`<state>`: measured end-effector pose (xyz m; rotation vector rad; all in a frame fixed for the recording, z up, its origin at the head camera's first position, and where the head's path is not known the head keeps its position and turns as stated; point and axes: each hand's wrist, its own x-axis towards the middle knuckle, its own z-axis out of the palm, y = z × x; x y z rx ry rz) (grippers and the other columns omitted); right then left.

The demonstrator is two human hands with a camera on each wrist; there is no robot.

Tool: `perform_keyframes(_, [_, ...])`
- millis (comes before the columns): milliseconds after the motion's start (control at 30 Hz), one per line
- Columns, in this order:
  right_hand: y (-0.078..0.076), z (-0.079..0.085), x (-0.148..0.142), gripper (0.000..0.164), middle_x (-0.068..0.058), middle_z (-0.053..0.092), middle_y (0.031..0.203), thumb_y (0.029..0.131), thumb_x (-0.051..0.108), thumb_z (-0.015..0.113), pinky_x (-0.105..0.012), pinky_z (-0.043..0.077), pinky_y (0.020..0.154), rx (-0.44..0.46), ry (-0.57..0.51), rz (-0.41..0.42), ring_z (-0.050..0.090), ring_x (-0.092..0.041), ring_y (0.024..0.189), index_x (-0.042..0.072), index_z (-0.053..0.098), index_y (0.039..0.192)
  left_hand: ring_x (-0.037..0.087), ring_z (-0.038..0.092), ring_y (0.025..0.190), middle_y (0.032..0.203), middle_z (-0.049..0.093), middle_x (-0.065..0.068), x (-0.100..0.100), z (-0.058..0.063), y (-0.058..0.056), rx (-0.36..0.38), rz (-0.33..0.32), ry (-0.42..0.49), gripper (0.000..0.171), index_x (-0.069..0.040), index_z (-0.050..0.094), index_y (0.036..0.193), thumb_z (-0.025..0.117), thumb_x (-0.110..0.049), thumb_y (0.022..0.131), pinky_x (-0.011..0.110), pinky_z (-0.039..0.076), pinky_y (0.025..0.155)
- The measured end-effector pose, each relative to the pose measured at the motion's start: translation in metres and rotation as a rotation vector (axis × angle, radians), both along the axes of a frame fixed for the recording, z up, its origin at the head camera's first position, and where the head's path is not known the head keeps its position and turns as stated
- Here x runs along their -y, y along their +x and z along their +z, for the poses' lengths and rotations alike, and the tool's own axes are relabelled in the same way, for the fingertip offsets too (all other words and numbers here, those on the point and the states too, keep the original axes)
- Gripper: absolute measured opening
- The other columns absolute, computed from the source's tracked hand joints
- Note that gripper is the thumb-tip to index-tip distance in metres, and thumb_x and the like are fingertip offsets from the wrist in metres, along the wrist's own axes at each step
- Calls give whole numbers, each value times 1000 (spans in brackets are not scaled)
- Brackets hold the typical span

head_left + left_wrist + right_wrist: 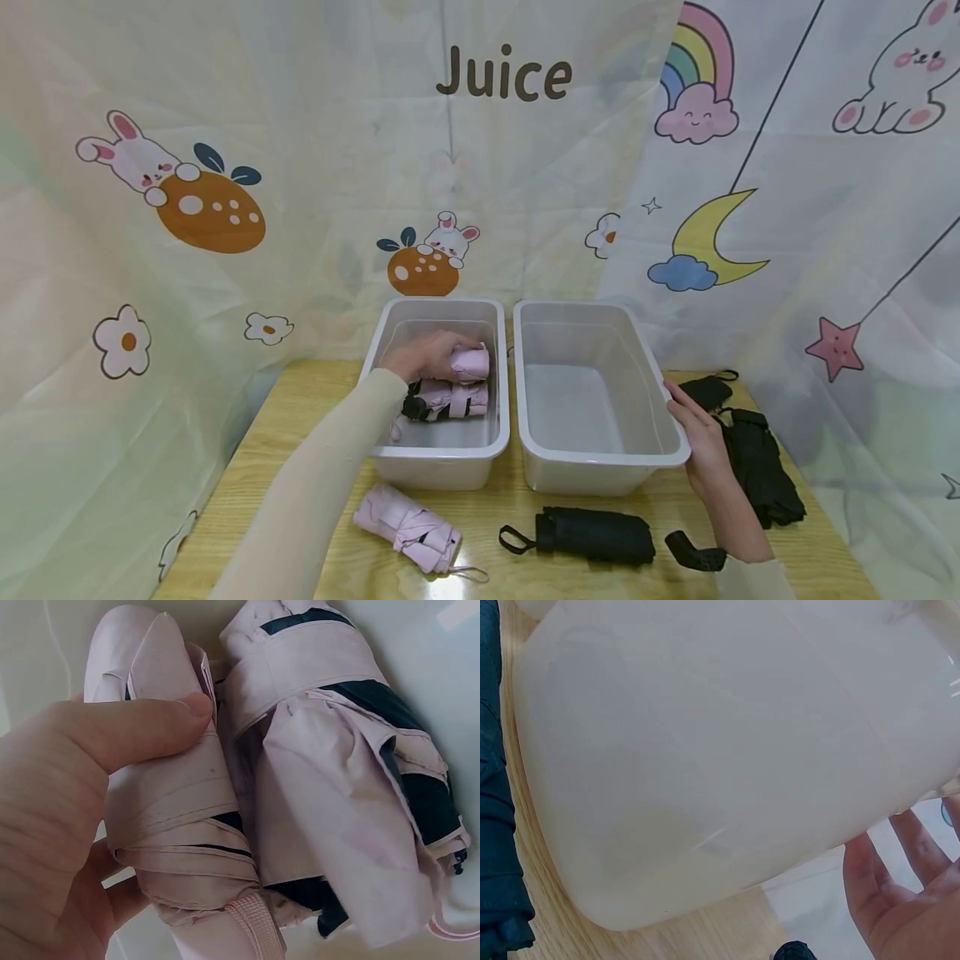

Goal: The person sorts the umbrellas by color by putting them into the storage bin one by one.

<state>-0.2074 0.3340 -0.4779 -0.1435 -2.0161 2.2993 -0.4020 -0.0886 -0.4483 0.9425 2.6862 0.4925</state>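
Pink umbrella [471,363], left hand [429,355] gripping, inside left bin [435,473].

Bunny-print curtain [525,167] behind wooden table [307,392]

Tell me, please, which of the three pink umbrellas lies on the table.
It is the pink umbrella in front of the left bin; a second umbrella lies inside that bin, and the left hand grips the third umbrella.
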Motion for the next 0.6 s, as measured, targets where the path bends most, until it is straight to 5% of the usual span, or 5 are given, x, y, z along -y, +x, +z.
perform_keyframes(400, [1,2,2,58,14,49,139,99,32,56,-23,51,79,18,-7,-12,57,-2,107,17,36,151,14,50,110,138,53,-6,1,-6,2,25,31,-6,73,-33,55,138,85,-16,73,36,43,92])
perform_keyframes(600, [1,2,1,59,10,45,144,99,32,56,-22,51,80,15,-11,-7,57,-2,108,15,34,152,11,50,107,138,52,-8,2,-4,4,9,30,-23,70,-33,54,139,84,-29,76,33,42,90])
